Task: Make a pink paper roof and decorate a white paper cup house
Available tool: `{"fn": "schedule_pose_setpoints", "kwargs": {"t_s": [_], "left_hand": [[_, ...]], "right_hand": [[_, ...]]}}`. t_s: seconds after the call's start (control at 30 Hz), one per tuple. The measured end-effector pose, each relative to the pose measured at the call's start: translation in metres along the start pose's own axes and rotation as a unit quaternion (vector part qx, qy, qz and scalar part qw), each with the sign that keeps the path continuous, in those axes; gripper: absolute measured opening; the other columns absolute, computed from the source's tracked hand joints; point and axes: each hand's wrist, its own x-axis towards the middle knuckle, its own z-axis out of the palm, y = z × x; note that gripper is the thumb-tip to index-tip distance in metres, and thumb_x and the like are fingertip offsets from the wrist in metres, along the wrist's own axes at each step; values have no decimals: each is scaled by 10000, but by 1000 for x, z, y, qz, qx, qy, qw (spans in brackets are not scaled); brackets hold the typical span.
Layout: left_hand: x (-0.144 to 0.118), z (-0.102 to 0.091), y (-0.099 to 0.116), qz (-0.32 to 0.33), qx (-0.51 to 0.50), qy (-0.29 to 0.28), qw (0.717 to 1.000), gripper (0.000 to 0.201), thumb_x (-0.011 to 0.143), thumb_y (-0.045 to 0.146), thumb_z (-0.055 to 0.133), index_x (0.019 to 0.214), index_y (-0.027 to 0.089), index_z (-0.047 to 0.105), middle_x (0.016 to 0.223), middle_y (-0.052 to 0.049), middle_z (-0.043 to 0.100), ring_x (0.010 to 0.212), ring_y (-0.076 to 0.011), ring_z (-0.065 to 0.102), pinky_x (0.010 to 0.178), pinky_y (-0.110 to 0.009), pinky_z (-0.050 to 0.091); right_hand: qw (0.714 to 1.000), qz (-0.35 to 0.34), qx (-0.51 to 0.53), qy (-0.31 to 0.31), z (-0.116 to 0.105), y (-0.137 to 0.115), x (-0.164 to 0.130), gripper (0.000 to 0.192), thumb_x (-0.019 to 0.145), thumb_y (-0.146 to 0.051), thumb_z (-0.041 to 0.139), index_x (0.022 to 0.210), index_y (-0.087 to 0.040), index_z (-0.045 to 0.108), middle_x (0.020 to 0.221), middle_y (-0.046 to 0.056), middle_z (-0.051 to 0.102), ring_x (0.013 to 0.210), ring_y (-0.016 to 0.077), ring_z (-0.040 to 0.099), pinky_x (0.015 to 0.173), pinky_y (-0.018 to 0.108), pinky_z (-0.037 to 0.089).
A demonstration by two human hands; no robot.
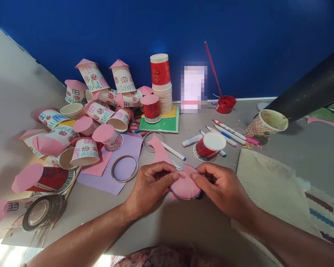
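Observation:
Between both hands is a round pink paper disc (185, 187) with a dark blue outline along its edge. My left hand (157, 181) pinches its upper left edge between thumb and fingers. On the upper right edge, my right hand (215, 181) has the same kind of pinch. A slit or overlap seems to run from the top edge toward the middle. Just behind the disc lie a pink paper scrap (159, 148) and a metal blade tip (177, 165), partly hidden. A red paper cup (208, 146) stands upside down beyond my right hand.
Many decorated paper cups with pink paper tops (93, 148) crowd the left. Tape rolls (124, 169), purple paper (111, 189) and a stack of cups (161, 85) stand or lie nearby. Markers (225, 135), a red pot (225, 105), a patterned cup (265, 124) and a pale board (269, 189) occupy the right.

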Motion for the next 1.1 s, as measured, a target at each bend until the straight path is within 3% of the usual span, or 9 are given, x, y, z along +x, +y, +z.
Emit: {"fn": "schedule_pose_setpoints", "kwargs": {"t_s": [0.27,0.73,0.83,1.0,1.1], "left_hand": [[-1,-2,4,82,77,-4,994,105,839,270,793,821,169,812,799,-67,770,762,-173,676,687,-258,507],[3,-4,-5,17,41,-10,999,177,814,287,817,922,159,761,742,2,665,655,-94,554,590,-199,439],[4,-5,-3,34,84,-1,996,144,802,274,816,854,151,761,710,12,646,631,-86,531,574,-197,415],[2,-5,0,62,136,10,989,97,824,254,773,810,159,768,788,-35,741,685,-126,619,634,-232,473],[0,-2,3,116,190,12,975,72,842,205,734,798,174,782,806,-39,753,700,-130,642,645,-234,483]], "right_hand": [[1000,15,14,-9,0,1,0,310,902,-422,600,678,-208,583,551,-52,472,506,103,383,453,237,290],[990,-101,-99,-22,2,11,-3,321,999,-384,547,728,-213,550,582,-72,456,533,93,370,506,236,297],[986,-124,-113,-12,1,10,-4,323,1017,-363,529,738,-207,570,593,-68,467,546,93,393,526,237,309],[985,-132,-108,-1,0,6,-4,363,1030,-373,522,711,-204,562,590,-65,462,546,93,397,525,230,320],[985,-134,-111,-2,1,6,-4,369,1039,-364,517,707,-207,554,578,-68,460,532,92,396,521,230,318]]}}
